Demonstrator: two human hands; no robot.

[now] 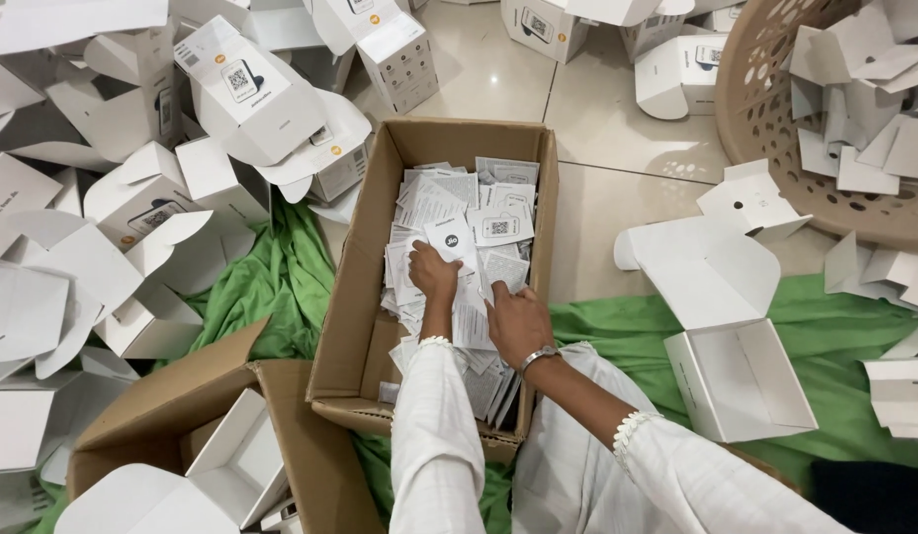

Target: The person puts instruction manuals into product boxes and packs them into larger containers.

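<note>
Both my hands reach into a brown cardboard box (pixel 365 257) filled with several folded white paper leaflets (pixel 479 203). My left hand (pixel 434 275) pinches a small white leaflet (pixel 451 237) at the top of the pile. My right hand (pixel 516 318) rests on the leaflets just to the right, fingers pressed on a sheet; whether it grips one is unclear. I wear white sleeves and a bracelet on the right wrist.
Several open white cartons are heaped at the left (pixel 132 198). One open white carton (pixel 736 376) lies on green cloth (pixel 834 326) at the right. A tan plastic basket (pixel 765 129) holds white card pieces. Another cardboard box (pixel 182 415) sits lower left.
</note>
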